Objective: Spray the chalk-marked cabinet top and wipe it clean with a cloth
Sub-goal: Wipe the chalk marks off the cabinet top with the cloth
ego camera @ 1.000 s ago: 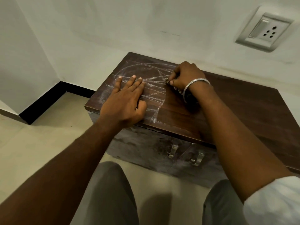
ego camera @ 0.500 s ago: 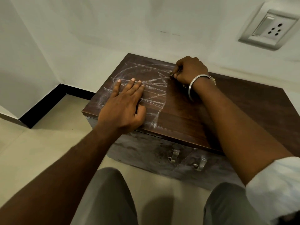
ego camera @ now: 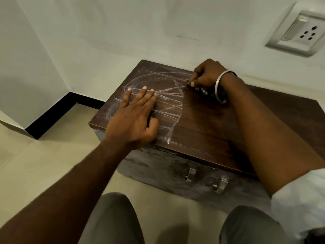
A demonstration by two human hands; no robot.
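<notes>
While left hand (ego camera: pixel 133 118) stays flat, fingers spread, on the cabinet top (ego camera: pixel 207 124), right hand (ego camera: pixel 204 74) has slid toward the back edge, pinching what looks like chalk (ego camera: pixel 187 83). Chalk marks (ego camera: pixel 168 103) still being added; no spray or cloth in view, so cleaning hasn't started.

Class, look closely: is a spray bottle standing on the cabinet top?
No: the cabinet top bears only chalk marks, the left hand and the right hand.

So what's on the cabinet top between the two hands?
In the head view, only chalk lines on the dark cabinet top lie between the flat left hand and the right hand; no spray or cloth.
</notes>
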